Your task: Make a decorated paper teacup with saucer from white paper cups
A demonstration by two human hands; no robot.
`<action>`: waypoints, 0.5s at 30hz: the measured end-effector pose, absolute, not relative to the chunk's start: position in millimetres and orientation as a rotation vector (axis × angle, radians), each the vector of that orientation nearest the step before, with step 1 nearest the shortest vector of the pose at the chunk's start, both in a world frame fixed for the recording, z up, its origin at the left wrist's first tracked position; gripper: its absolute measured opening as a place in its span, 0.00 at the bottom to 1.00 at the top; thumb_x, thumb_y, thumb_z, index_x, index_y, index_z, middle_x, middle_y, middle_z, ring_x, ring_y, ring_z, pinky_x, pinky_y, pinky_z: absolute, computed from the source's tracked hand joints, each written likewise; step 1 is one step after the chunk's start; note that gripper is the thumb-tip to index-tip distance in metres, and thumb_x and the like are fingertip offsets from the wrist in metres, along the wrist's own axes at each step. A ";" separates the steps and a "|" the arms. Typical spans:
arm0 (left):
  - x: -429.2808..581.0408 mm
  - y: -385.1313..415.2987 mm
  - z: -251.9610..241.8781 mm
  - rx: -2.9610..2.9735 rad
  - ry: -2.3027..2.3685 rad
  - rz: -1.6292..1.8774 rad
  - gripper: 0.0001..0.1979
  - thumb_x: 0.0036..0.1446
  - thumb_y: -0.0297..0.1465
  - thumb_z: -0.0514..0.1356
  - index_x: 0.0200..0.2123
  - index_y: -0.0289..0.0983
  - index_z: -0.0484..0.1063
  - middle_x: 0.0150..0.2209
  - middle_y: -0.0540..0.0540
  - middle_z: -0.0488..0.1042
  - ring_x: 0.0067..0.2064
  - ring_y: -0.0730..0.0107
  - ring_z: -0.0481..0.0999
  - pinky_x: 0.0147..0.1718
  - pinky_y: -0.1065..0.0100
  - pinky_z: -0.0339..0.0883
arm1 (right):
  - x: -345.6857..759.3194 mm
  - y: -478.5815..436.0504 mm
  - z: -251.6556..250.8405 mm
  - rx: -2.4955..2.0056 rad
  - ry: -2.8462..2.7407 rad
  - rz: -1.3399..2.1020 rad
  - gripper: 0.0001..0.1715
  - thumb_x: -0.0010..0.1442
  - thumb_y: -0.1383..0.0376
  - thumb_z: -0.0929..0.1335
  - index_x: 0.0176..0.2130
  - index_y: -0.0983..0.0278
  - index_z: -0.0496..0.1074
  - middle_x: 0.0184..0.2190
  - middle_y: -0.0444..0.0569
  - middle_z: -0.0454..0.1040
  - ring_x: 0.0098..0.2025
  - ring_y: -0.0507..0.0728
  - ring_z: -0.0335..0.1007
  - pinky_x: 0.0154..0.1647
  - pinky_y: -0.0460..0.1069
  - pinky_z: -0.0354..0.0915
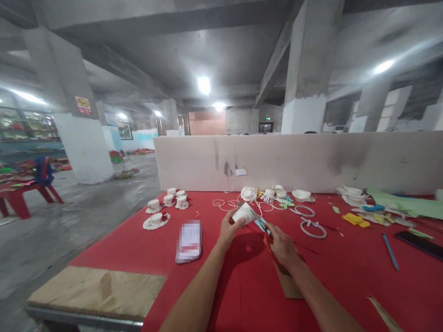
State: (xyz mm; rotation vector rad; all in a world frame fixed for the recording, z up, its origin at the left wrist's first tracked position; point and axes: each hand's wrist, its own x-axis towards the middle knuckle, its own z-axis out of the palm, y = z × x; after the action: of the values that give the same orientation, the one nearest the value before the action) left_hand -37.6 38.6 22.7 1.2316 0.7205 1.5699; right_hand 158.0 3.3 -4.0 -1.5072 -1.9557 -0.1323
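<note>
My left hand [229,228] is closed around a white paper cup [243,213], held tilted above the red table [145,244]. My right hand [282,246] grips red-handled scissors [262,226], whose blades reach up to the cup's rim. Both hands meet over the middle of the table, just in front of me.
Small white paper cups with saucers [168,203] stand at the far left of the table. White cut cup pieces and rings [313,228] lie near the white partition [297,161]. A blurred phone [189,241] lies left, a dark phone [418,243] and blue pen [391,251] right, with coloured paper scraps [356,219].
</note>
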 end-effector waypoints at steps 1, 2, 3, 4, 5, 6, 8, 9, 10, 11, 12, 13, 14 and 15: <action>-36.7 38.0 22.7 1.216 0.712 1.559 0.28 0.39 0.37 0.68 0.46 0.35 0.71 0.40 0.42 0.73 0.37 0.64 0.73 0.32 0.66 0.71 | 158.6 4.2 -4.4 -1.490 -1.959 -0.136 0.22 0.57 0.66 0.60 0.52 0.63 0.65 0.44 0.53 0.72 0.43 0.58 0.70 0.42 0.50 0.63; -35.9 37.2 22.7 1.186 0.699 1.537 0.28 0.40 0.38 0.68 0.47 0.36 0.70 0.40 0.42 0.73 0.36 0.64 0.73 0.31 0.66 0.71 | 159.2 5.2 -5.1 -1.473 -1.965 -0.141 0.22 0.58 0.67 0.60 0.52 0.63 0.65 0.44 0.53 0.72 0.44 0.58 0.69 0.43 0.50 0.63; -35.3 36.3 22.7 1.152 0.682 1.509 0.28 0.42 0.39 0.67 0.47 0.37 0.70 0.40 0.42 0.73 0.35 0.65 0.73 0.30 0.65 0.71 | 159.6 6.0 -5.9 -1.460 -1.971 -0.147 0.22 0.58 0.68 0.59 0.52 0.64 0.65 0.44 0.54 0.72 0.45 0.58 0.69 0.43 0.50 0.63; -34.9 35.5 22.8 1.120 0.665 1.482 0.27 0.43 0.40 0.66 0.48 0.38 0.69 0.40 0.43 0.73 0.35 0.65 0.73 0.29 0.65 0.71 | 159.8 6.8 -6.6 -1.453 -1.973 -0.153 0.22 0.58 0.68 0.59 0.52 0.64 0.65 0.44 0.54 0.73 0.45 0.58 0.69 0.43 0.50 0.63; -35.0 35.0 22.9 1.095 0.654 1.462 0.27 0.44 0.40 0.65 0.48 0.38 0.69 0.40 0.43 0.73 0.34 0.66 0.73 0.29 0.64 0.71 | 159.7 7.3 -7.3 -1.454 -1.975 -0.157 0.23 0.57 0.68 0.59 0.52 0.64 0.65 0.44 0.54 0.73 0.45 0.58 0.69 0.43 0.50 0.63; -35.3 34.9 23.1 1.081 0.653 1.455 0.26 0.43 0.40 0.65 0.48 0.38 0.70 0.40 0.43 0.73 0.34 0.66 0.74 0.29 0.64 0.71 | 159.5 7.5 -7.9 -1.463 -1.972 -0.158 0.23 0.57 0.67 0.59 0.52 0.64 0.65 0.43 0.54 0.73 0.45 0.58 0.69 0.43 0.51 0.64; -36.8 35.7 23.6 1.094 0.681 1.485 0.27 0.41 0.38 0.67 0.47 0.38 0.70 0.40 0.43 0.73 0.35 0.65 0.74 0.30 0.65 0.71 | 158.6 7.4 -8.4 -1.492 -1.961 -0.150 0.22 0.57 0.66 0.60 0.52 0.64 0.65 0.43 0.53 0.73 0.43 0.59 0.70 0.42 0.51 0.64; -37.5 36.5 23.7 1.122 0.703 1.513 0.27 0.40 0.37 0.67 0.46 0.38 0.71 0.41 0.43 0.73 0.36 0.65 0.74 0.31 0.65 0.71 | 158.1 7.2 -8.4 -1.502 -1.956 -0.142 0.22 0.57 0.65 0.60 0.51 0.63 0.65 0.42 0.53 0.73 0.43 0.59 0.70 0.41 0.51 0.64; -38.2 37.3 23.8 1.156 0.724 1.545 0.27 0.39 0.36 0.68 0.46 0.37 0.71 0.41 0.43 0.74 0.37 0.64 0.74 0.32 0.66 0.71 | 157.8 7.0 -8.1 -1.509 -1.950 -0.135 0.22 0.57 0.64 0.61 0.51 0.63 0.66 0.43 0.53 0.73 0.43 0.59 0.70 0.41 0.51 0.64; -38.6 38.0 23.8 1.191 0.740 1.573 0.27 0.38 0.35 0.69 0.45 0.37 0.71 0.42 0.42 0.74 0.38 0.63 0.74 0.33 0.66 0.70 | 157.6 6.7 -7.7 -1.512 -1.944 -0.129 0.22 0.57 0.64 0.61 0.51 0.62 0.66 0.43 0.53 0.73 0.44 0.59 0.70 0.42 0.51 0.64; -38.6 38.5 23.7 1.216 0.745 1.594 0.27 0.37 0.34 0.69 0.44 0.36 0.72 0.42 0.42 0.74 0.40 0.62 0.73 0.34 0.67 0.70 | 157.6 6.4 -7.1 -1.512 -1.939 -0.125 0.22 0.57 0.65 0.61 0.51 0.62 0.65 0.43 0.53 0.73 0.44 0.58 0.70 0.43 0.51 0.64; -38.5 38.6 23.4 1.226 0.742 1.603 0.27 0.37 0.34 0.69 0.44 0.36 0.72 0.43 0.42 0.74 0.41 0.62 0.73 0.35 0.67 0.70 | 157.7 6.1 -6.3 -1.508 -1.939 -0.121 0.22 0.57 0.65 0.61 0.51 0.62 0.65 0.43 0.53 0.73 0.45 0.58 0.69 0.43 0.51 0.63; -38.1 38.5 23.1 1.216 0.731 1.598 0.27 0.37 0.34 0.69 0.45 0.36 0.71 0.43 0.42 0.74 0.40 0.62 0.73 0.35 0.67 0.70 | 157.7 5.8 -5.4 -1.504 -1.942 -0.119 0.21 0.57 0.66 0.60 0.51 0.62 0.65 0.43 0.52 0.73 0.45 0.58 0.69 0.44 0.51 0.63; -37.7 38.2 22.7 1.190 0.711 1.580 0.27 0.38 0.35 0.68 0.45 0.36 0.71 0.43 0.42 0.74 0.40 0.62 0.74 0.34 0.67 0.70 | 157.7 5.3 -4.4 -1.498 -1.951 -0.117 0.21 0.58 0.66 0.60 0.51 0.62 0.66 0.43 0.53 0.73 0.46 0.58 0.69 0.44 0.51 0.63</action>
State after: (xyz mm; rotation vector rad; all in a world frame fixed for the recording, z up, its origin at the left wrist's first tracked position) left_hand -37.7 38.2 22.7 1.1901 0.7111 1.5802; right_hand 157.7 5.3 -4.4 -1.4980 -1.9506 -0.1171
